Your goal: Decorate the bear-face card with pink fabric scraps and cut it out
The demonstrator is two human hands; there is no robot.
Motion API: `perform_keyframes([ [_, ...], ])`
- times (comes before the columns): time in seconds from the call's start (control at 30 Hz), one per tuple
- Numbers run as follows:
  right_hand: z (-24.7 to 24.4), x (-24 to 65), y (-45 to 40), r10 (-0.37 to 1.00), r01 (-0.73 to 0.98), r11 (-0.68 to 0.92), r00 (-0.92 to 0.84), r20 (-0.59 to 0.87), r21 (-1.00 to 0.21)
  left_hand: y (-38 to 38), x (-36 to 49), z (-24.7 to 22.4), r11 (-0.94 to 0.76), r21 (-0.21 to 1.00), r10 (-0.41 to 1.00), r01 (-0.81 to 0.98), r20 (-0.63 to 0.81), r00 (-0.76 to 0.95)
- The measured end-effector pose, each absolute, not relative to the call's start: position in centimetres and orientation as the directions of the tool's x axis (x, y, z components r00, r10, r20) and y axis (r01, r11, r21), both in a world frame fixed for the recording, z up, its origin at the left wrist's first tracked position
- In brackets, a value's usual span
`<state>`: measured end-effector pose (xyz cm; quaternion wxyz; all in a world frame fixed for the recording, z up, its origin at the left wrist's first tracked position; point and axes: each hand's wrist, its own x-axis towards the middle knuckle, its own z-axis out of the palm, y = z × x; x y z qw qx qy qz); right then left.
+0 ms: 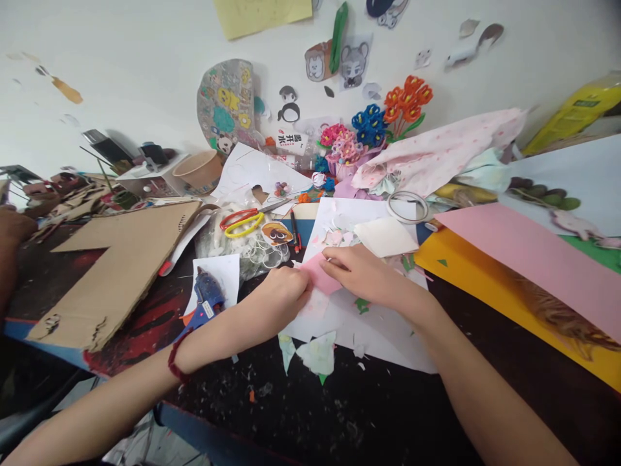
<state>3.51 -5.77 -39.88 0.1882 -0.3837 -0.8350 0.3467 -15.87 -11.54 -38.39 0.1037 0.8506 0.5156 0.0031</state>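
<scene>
Between my two hands is a small piece of pink paper point(324, 277), above a white sheet point(383, 336) strewn with paper scraps. My left hand point(287, 291), its wrist in a dark red band, is closed on the paper's left edge. On the other side, my right hand point(356, 268) pinches the upper right part of the same piece between thumb and fingers. A folded white paper point(387, 237) lies just beyond my right hand. Torn pale green scraps point(317, 353) rest at the sheet's near edge.
Left of my hands are a blue glue gun point(208, 294) and cut cardboard point(126, 272). Scissors point(242, 222) lie on a plastic bag behind them. Pink sheets point(533, 265) cover the right. A tape roll point(407, 207) sits behind. Another person's hand point(17, 226) shows at far left.
</scene>
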Motion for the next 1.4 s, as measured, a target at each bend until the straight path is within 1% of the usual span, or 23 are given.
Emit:
perform_keyframes([
  [0.1, -40.0, 3.5, -5.8, 0.778, 0.512, 0.458, -0.627, 0.048, -0.727, -11.5, -16.1, -38.5, -0.47, 0.182, 0.871, 0.864, -0.066, 0.488],
  [0.23, -39.9, 3.4, -5.8, 0.771, 0.501, 0.456, -0.635, 0.046, -0.735, -11.4, -15.9, -38.0, -0.388, 0.243, 0.897, 0.889, -0.121, 0.425],
  [0.3, -39.8, 3.4, -5.8, 0.769, 0.501, 0.455, -0.638, 0.041, -0.736, -11.4, -15.8, -37.7, -0.377, 0.247, 0.9, 0.893, -0.129, 0.415],
  [0.37, -39.8, 3.4, -5.8, 0.771, 0.508, 0.455, -0.636, 0.038, -0.732, -11.5, -15.8, -37.6, -0.414, 0.211, 0.89, 0.886, -0.109, 0.442],
  [0.47, -39.8, 3.4, -5.8, 0.772, 0.513, 0.457, -0.634, 0.038, -0.727, -11.9, -16.1, -37.8, -0.508, 0.081, 0.854, 0.858, -0.086, 0.513],
  [0.53, -39.8, 3.4, -5.7, 0.772, 0.515, 0.459, -0.635, 0.038, -0.724, -12.2, -16.2, -38.0, -0.564, 0.006, 0.821, 0.826, -0.108, 0.561],
  [0.6, -39.9, 3.4, -5.7, 0.771, 0.515, 0.461, -0.636, 0.039, -0.723, -12.4, -16.2, -37.9, -0.601, -0.034, 0.794, 0.799, -0.148, 0.59],
  [0.73, -39.9, 3.4, -5.7, 0.768, 0.505, 0.472, -0.638, 0.056, -0.722, -12.5, -15.8, -37.3, -0.618, -0.066, 0.776, 0.783, -0.21, 0.595],
  [0.87, -39.8, 3.4, -5.8, 0.766, 0.502, 0.486, -0.639, 0.073, -0.715, -12.4, -15.2, -36.5, -0.629, -0.07, 0.758, 0.774, -0.277, 0.591],
  [1.1, -39.6, 3.4, -5.8, 0.768, 0.514, 0.499, -0.635, 0.082, -0.698, -12.4, -14.6, -36.1, -0.648, -0.04, 0.727, 0.761, -0.329, 0.602],
  [1.17, -39.6, 3.4, -5.8, 0.767, 0.516, 0.497, -0.637, 0.075, -0.698, -12.3, -14.9, -36.3, -0.676, -0.032, 0.705, 0.736, -0.317, 0.634],
  [1.27, -39.7, 3.4, -5.9, 0.771, 0.523, 0.491, -0.633, 0.068, -0.696, -12.2, -15.5, -37.1, -0.712, -0.01, 0.683, 0.702, -0.242, 0.689],
  [1.33, -39.8, 3.4, -5.9, 0.773, 0.522, 0.489, -0.63, 0.07, -0.699, -12.1, -15.7, -37.6, -0.711, 0.001, 0.69, 0.703, -0.192, 0.698],
  [1.4, -39.8, 3.4, -5.9, 0.773, 0.516, 0.485, -0.631, 0.07, -0.706, -12.0, -15.7, -37.7, -0.693, 0.003, 0.709, 0.721, -0.184, 0.681],
])
